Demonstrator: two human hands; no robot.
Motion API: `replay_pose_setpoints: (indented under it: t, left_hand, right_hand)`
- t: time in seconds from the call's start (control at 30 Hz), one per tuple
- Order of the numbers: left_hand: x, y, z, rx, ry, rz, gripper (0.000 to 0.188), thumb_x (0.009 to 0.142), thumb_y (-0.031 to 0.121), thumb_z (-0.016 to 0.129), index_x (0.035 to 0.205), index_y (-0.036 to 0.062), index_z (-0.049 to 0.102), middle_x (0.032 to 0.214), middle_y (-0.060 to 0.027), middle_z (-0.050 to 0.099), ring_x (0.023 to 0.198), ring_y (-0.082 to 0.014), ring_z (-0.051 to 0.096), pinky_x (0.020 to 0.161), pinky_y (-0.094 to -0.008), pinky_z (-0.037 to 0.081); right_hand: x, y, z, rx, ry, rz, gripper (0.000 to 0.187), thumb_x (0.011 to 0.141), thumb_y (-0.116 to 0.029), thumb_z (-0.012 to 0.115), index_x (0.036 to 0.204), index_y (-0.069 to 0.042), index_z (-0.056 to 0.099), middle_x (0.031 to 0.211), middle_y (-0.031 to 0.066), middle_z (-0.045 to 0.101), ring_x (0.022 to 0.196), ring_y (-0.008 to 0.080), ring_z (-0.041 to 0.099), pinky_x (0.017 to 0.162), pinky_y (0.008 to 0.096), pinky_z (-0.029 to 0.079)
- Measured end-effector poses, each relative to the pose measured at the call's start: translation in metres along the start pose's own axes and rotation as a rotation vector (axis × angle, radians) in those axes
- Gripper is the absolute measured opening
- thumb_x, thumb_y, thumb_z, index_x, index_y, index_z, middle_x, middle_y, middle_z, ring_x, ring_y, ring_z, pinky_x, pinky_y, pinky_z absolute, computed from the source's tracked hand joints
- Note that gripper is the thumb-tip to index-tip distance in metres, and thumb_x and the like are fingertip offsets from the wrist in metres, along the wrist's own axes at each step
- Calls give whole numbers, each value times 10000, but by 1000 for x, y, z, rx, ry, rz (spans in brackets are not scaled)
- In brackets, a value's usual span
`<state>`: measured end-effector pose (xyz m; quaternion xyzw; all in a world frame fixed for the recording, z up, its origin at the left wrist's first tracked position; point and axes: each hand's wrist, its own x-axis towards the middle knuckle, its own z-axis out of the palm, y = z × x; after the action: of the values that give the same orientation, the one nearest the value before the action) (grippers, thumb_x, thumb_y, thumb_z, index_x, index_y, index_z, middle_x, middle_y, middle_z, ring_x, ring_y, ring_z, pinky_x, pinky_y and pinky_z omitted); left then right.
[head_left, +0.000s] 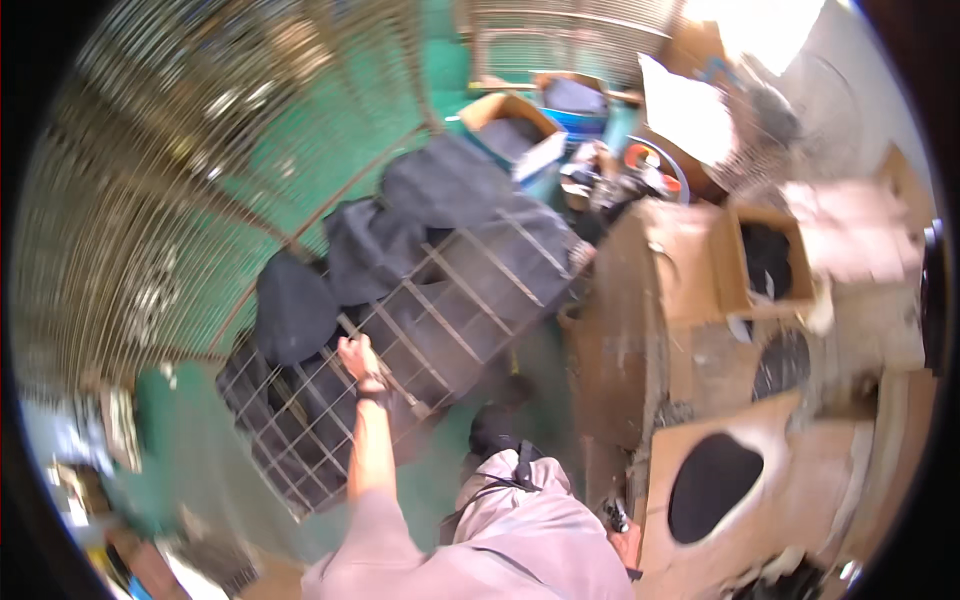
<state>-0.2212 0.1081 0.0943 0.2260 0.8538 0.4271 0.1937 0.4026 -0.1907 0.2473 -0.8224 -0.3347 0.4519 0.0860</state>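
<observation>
My left hand is closed round the upper rail of a wire rack, and a dark band sits on that wrist. Dark grey sheets of soft material fill the rack and drape over its top, one rounded piece hanging just beyond my left hand. Low on the right, my right hand is beside the edge of a cardboard-covered workbench. Its fingers seem closed at a small black-and-silver object, too blurred to name. A black oval piece lies on the cardboard near that hand.
Tall racks of wire shelves line the left side over a green floor. An open carton with dark pieces stands on the bench. At the back are a box of dark material and a blue bin.
</observation>
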Motion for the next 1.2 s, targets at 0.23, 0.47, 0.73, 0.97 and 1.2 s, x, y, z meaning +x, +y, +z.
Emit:
replay_pose_setpoints:
  t: [0.23, 0.47, 0.73, 0.97, 1.2]
  left_hand:
    - [-308, 140, 159, -277, -1342, 139, 334, 908, 86, 648, 1227, -2, 606, 1076, -41, 660, 931, -115, 622, 803, -243, 495]
    - [-544, 153, 211, 75, -1861, 964, 343, 876, 137, 663, 1196, 21, 627, 1109, -135, 663, 971, -242, 656, 858, -337, 521]
    - [-733, 121, 226, 51, -1862, 1654, 352, 838, 176, 685, 1164, 58, 625, 1121, -152, 616, 1091, -340, 568, 947, -409, 464]
    - [-829, 77, 225, 268, -1670, 1909, 543, 852, 310, 682, 1320, 88, 518, 1353, -149, 493, 1269, -334, 453, 1053, -484, 363]
    - [-817, 39, 253, 840, -1465, 1929, 966, 866, 682, 483, 1562, 104, 144, 1638, -146, -5, 1510, -324, -32, 1172, -589, 35]
  right_hand:
    - [-67, 33, -4, 176, 340, -8, 497, 769, -189, 657, 1253, -85, 621, 881, 243, 648, 764, 380, 624, 741, 417, 506]
    - [-147, 92, 20, 470, 683, 191, 520, 782, -136, 686, 1272, 7, 588, 1191, 214, 649, 1067, 379, 630, 932, 378, 497]
    - [-211, 108, 57, 562, 909, 302, 515, 774, -114, 703, 1270, -40, 588, 1098, 202, 663, 980, 404, 622, 855, 447, 503]
    - [-232, 151, 46, 688, 1019, 461, 509, 767, -86, 697, 1261, -52, 579, 1012, 200, 662, 917, 410, 627, 773, 465, 506]
    - [-173, 255, -52, 331, 1184, 484, 765, 689, 62, 612, 1412, 35, 364, 1085, 237, 549, 992, 424, 556, 831, 464, 485]
